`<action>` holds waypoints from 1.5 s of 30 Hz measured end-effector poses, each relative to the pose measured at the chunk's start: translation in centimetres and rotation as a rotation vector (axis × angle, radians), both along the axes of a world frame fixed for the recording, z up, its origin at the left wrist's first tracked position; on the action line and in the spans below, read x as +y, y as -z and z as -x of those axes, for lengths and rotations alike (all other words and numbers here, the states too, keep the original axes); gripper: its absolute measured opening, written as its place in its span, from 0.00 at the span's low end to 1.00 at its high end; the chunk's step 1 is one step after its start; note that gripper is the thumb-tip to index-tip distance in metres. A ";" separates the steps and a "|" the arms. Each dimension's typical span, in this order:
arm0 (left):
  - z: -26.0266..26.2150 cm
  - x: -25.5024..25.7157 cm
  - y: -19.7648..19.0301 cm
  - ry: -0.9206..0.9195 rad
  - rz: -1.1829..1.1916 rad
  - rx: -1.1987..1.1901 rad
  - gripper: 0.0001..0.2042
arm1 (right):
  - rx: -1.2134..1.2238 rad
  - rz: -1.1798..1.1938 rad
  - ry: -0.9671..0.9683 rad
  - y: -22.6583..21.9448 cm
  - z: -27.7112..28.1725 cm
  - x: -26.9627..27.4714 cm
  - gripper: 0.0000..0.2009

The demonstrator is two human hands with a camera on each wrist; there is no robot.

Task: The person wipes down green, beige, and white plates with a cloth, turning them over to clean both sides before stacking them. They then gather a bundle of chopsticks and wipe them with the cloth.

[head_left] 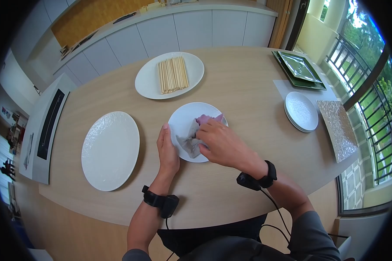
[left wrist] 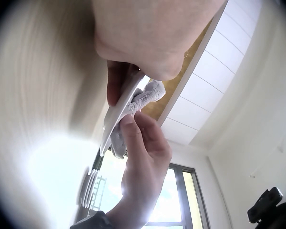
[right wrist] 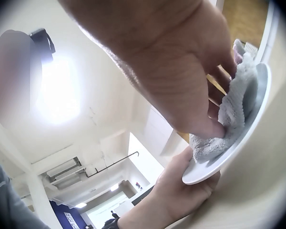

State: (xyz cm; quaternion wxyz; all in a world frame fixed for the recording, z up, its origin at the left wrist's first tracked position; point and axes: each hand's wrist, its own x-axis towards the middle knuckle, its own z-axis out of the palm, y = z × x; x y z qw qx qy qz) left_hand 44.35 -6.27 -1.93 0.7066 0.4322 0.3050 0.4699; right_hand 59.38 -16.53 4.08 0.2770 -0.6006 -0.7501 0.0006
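Observation:
A round white plate (head_left: 178, 119) is tilted a little above the wooden table, close in front of the person. The left hand (head_left: 168, 152) grips its left edge, thumb on the upper side and fingers under the rim, as the right wrist view shows. Bunched against the plate's face is a grey and pink cloth (head_left: 189, 145), pinched by the right hand (head_left: 225, 142) between thumb and curled fingers. In the left wrist view the fluffy cloth (left wrist: 150, 95) sticks out past the right fingertips.
Left lies a large white oval plate (head_left: 110, 152); behind, another oval plate (head_left: 146, 80) bears wooden chopsticks (head_left: 173, 75). At right are green square plates (head_left: 299, 67), stacked small white plates (head_left: 301, 112) and a textured rectangular plate (head_left: 338, 126). A white appliance (head_left: 41, 135) borders the left edge.

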 end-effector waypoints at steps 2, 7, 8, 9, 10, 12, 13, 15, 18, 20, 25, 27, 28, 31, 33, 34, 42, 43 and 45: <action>0.0 0.0 0.0 0.007 -0.006 -0.018 0.19 | 0.043 0.062 -0.055 -0.4 0.4 -0.3 0.07; 0.4 0.3 0.4 0.121 0.007 -0.034 0.17 | 0.159 0.156 -0.222 -0.1 1.1 0.0 0.09; 0.5 0.4 0.6 0.120 0.007 -0.034 0.17 | 0.176 0.125 -0.234 0.3 1.2 0.2 0.10; 0.6 0.5 0.8 0.138 -0.007 -0.022 0.17 | 0.194 0.094 -0.245 0.6 1.2 0.3 0.12; 0.6 0.6 0.9 0.155 -0.020 -0.010 0.17 | 0.193 0.095 -0.246 0.7 1.2 0.4 0.12; 0.4 0.4 0.9 0.133 -0.063 0.002 0.18 | 0.156 0.037 -0.177 0.7 1.2 0.5 0.13; 0.3 0.3 0.8 0.112 -0.107 0.016 0.19 | 0.156 0.037 -0.178 0.8 1.1 0.6 0.13; 0.0 0.1 0.7 0.100 -0.079 0.000 0.19 | 0.080 -0.091 -0.085 0.8 0.9 0.6 0.14; 0.0 0.3 0.9 0.070 -0.062 0.015 0.21 | 0.087 -0.073 -0.009 0.7 0.6 0.5 0.14; 0.1 0.3 0.9 0.052 -0.071 0.047 0.21 | 0.091 0.035 0.028 -0.4 0.4 0.2 0.13; 0.1 -0.1 0.0 0.030 0.010 -0.045 0.21 | 0.155 0.200 -0.001 -1.1 -0.2 -0.4 0.11; 0.3 0.0 0.2 0.058 0.024 -0.052 0.21 | 0.200 0.186 -0.146 -1.0 0.2 -0.4 0.09; 0.3 0.1 0.1 0.083 0.040 -0.061 0.21 | 0.202 0.185 -0.144 -0.9 0.4 -0.4 0.09; 0.3 -0.2 -0.7 0.146 0.033 -0.057 0.21 | 0.276 0.183 -0.242 -0.5 0.8 -0.1 0.09; 0.2 -0.1 -0.5 0.144 0.031 -0.044 0.21 | 0.275 0.124 -0.278 0.1 0.7 0.2 0.09; 0.2 0.0 -0.5 0.142 0.029 -0.030 0.21 | 0.275 0.124 -0.278 0.3 0.7 0.4 0.09; 0.2 0.1 0.3 0.192 -0.058 0.016 0.22 | 0.010 -0.091 -0.081 0.3 0.4 0.8 0.14; 0.1 0.0 0.3 0.184 -0.035 0.004 0.23 | 0.010 -0.090 -0.081 0.4 0.2 0.9 0.14; 0.1 -0.2 0.1 0.164 -0.046 0.028 0.23 | -0.020 -0.122 0.008 0.6 -0.2 1.0 0.15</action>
